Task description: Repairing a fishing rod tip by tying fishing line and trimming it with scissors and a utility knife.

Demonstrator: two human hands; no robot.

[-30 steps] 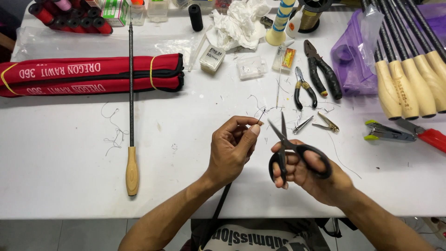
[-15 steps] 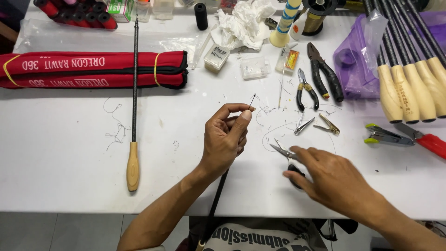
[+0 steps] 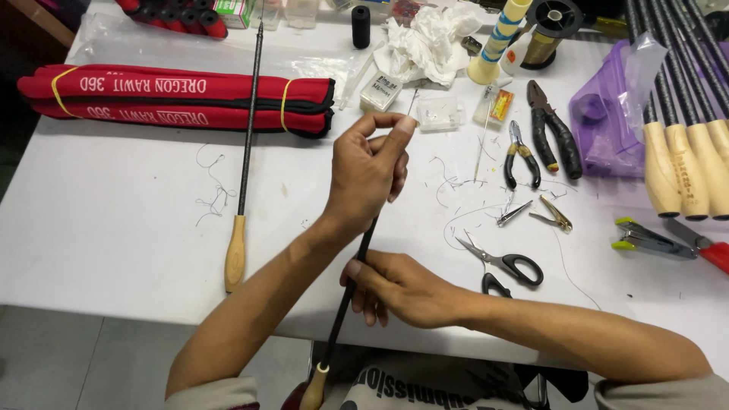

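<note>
Black-handled scissors (image 3: 505, 263), pliers (image 3: 553, 130), red rod bag (image 3: 178, 97), crumpled tissue (image 3: 429, 42).

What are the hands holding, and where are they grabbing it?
Both hold one thin black rod. The left hand pinches its fine tip; the right hand grips the shaft lower down, above the wooden handle.

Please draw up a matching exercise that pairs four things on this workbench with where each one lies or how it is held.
Things:
1. black-handled scissors
2. thin black rod
3. red rod bag
4. black thread spool

Places:
A. far edge of the white table, upright
B. gripped by left hand and right hand
C. flat on the table, right of the hands
D. far left, bound with yellow bands

Pairs: 1-C, 2-B, 3-D, 4-A
</note>
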